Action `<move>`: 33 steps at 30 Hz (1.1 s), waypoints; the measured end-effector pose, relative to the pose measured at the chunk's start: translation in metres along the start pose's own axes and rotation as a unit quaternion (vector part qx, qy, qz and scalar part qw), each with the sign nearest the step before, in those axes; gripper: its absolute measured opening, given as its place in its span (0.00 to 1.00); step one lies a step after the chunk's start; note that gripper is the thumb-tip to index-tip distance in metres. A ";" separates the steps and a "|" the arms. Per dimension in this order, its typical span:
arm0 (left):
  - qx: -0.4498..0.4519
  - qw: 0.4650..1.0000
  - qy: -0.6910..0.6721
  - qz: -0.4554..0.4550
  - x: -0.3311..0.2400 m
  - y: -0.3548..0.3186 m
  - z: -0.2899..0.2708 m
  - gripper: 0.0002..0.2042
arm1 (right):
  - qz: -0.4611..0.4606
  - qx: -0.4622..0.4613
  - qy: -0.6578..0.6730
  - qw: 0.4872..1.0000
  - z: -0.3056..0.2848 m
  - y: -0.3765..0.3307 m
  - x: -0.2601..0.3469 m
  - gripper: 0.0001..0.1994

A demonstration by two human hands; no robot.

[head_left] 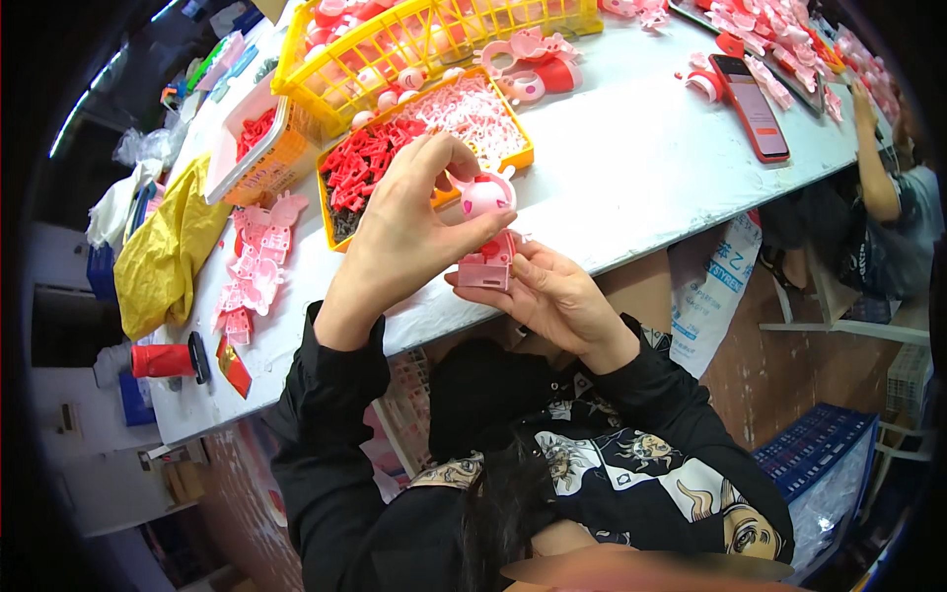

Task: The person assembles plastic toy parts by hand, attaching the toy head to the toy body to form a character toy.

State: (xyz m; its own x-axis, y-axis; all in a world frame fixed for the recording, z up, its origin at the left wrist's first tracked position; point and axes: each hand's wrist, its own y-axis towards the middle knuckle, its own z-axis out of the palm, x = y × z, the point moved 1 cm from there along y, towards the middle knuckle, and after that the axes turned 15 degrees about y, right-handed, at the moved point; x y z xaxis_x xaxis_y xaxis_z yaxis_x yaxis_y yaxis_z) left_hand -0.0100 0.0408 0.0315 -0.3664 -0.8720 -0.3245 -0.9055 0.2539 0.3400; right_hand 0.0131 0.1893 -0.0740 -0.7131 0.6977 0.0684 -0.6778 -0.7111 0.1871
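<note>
My left hand pinches a round pink plastic toy head from above, fingers curled over it. My right hand grips a pink box-shaped toy body just below that head. Both pieces touch, held over the near edge of the white table. Right behind my hands sits an orange tray split between small red parts and pale pink parts.
A yellow basket of pink toy pieces stands behind the tray. Pink butterfly-shaped parts lie at the left, near a yellow bag and a red tape roll. A red phone lies at the right, beside another person's arm.
</note>
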 end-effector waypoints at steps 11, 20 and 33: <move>-0.206 0.972 -0.089 -0.074 0.035 0.022 0.007 0.17 | -0.022 -0.026 0.039 0.999 -0.003 -0.001 0.000 0.24; -0.179 0.951 0.251 -0.011 0.053 0.007 0.005 0.15 | -0.018 -0.022 0.099 0.995 0.000 -0.007 -0.001 0.26; -0.083 0.983 -0.005 -0.162 -0.053 -0.056 0.014 0.07 | -0.195 -0.010 -0.045 0.980 -0.002 -0.007 -0.027 0.27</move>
State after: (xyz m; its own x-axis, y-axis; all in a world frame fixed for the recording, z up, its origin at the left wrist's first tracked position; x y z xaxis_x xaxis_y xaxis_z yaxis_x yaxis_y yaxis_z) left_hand 0.0568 0.0788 0.0176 -0.0681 -0.8916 -0.4477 -0.9278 -0.1084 0.3571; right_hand 0.0365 0.1756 -0.0790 -0.3818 0.9205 0.0829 -0.8993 -0.3907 0.1967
